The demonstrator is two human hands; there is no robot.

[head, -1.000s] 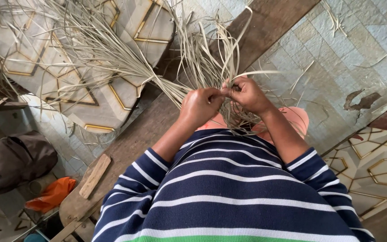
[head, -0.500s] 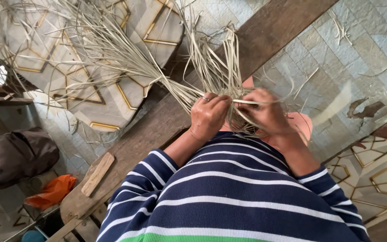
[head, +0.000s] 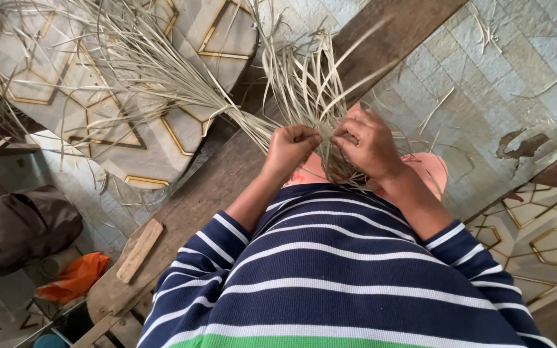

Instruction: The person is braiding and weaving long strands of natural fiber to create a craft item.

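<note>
Nearest, filling the lower frame: navy sweater (head: pixel 349 283) with white stripes and a green band at the bottom edge, sleeves pushed up on both forearms.

Just beyond, at chest level: left hand (head: pixel 291 149) curled into a fist around a gathered bunch of pale dried straw strands (head: pixel 304 96), knuckles up. Right hand (head: pixel 369 143) just beside it, nearly touching, fingers bent and pinching into the same strands where they cross. Under both hands, a small tangled knot of woven straw, partly hidden by the fingers; exact shape unclear. Behind the wrists, a pink rounded object (head: pixel 430 171), mostly covered.

From the grip outward: strands fanning up and away, one thick sheaf sweeping left across a patterned mat (head: pixel 162 135) with gold hexagon lines, shorter stiff strands standing upright above the hands.

Below and running diagonally from lower left to upper right: dark wooden plank (head: pixel 207 193). On its lower left end, a short light wooden stick (head: pixel 139 250) lying flat.

Farther left, on the floor: orange cloth (head: pixel 75 278), crumpled, and above it a dark grey bag (head: pixel 17 229).

Farthest right: pale blue-grey tiled floor (head: pixel 485 84), worn in patches, scattered with loose straw bits.
</note>
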